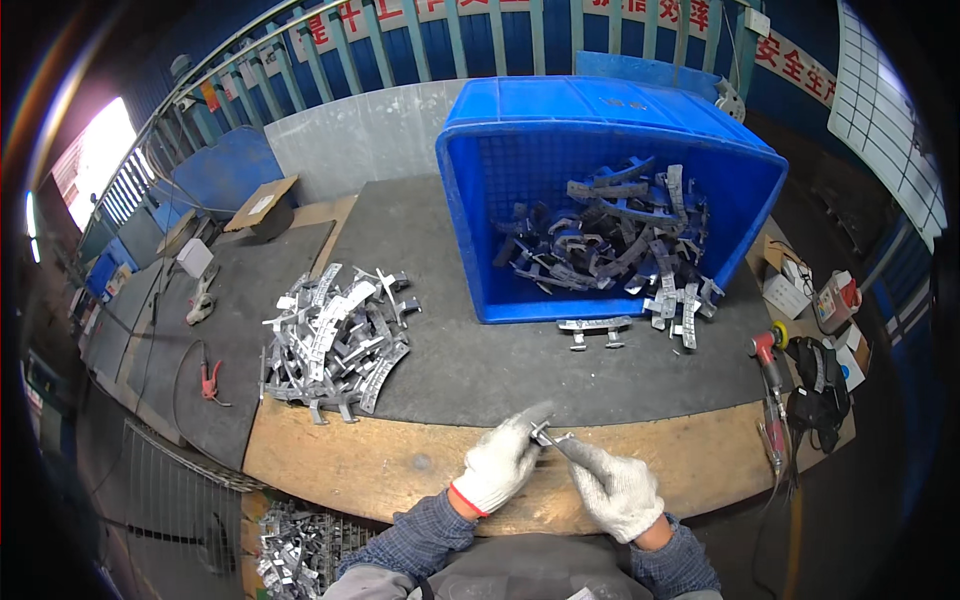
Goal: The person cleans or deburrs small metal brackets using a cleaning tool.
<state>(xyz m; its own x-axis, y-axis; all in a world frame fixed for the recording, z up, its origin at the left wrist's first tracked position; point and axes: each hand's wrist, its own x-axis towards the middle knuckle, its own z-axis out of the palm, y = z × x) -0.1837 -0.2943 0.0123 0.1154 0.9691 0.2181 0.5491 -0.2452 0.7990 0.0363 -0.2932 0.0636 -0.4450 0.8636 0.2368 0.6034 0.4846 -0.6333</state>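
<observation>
Near the table's front edge, my left hand (pixel 500 465), in a white knitted glove with grey fingertips, is closed on a small grey metal bracket (pixel 541 434). My right hand (pixel 617 488), gloved the same way, has its fingers pinched at the bracket's other end. Fingers cover much of this part. Ahead and to the left lies a heap of curved metal brackets (pixel 335 340). Beyond my hands a blue plastic crate (pixel 462 220) rests on its side, its opening toward me, with many darker brackets (pixel 610 235) inside. One loose bracket (pixel 594 327) lies before its rim.
On the right are a red-bodied power tool (pixel 768 365) with a yellow disc, a black cloth-like item (pixel 818 390) and small boxes (pixel 787 293). A red air blow gun (pixel 210 382) lies left. More brackets (pixel 290 550) fill a wire basket below the wooden edge (pixel 350 455).
</observation>
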